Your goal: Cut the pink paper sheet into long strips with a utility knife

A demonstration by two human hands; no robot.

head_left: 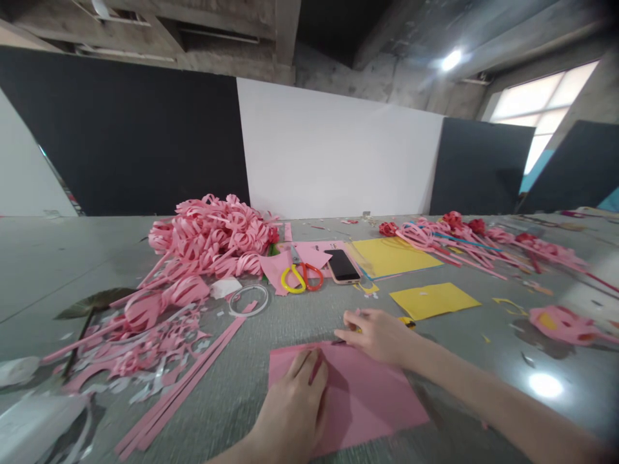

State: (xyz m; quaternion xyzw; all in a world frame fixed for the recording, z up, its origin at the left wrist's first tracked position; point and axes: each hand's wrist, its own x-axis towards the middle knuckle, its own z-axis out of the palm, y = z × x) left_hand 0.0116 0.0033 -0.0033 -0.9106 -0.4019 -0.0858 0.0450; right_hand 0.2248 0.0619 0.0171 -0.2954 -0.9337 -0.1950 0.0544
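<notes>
A pink paper sheet [372,399] lies flat on the grey table in front of me. My left hand [294,406] rests on its left side, fingers spread a little and pressing it down. At the sheet's far edge, my right hand [377,335] is closed around a yellow-and-black utility knife [407,321]. Most of the knife is hidden by the hand; a thin dark tip shows near the paper's edge. Long pink paper strips [193,380] lie left of the sheet. Beyond the hands are scissors [296,276] with yellow and red handles, beside a phone [343,265].
A heap of curled pink paper flowers [213,235] stands at the back left, with paper scraps [149,354] before it. A white tape ring [248,300] lies near the strips. Yellow sheets [435,301] and pink-and-red paper flowers [459,235] are at the right.
</notes>
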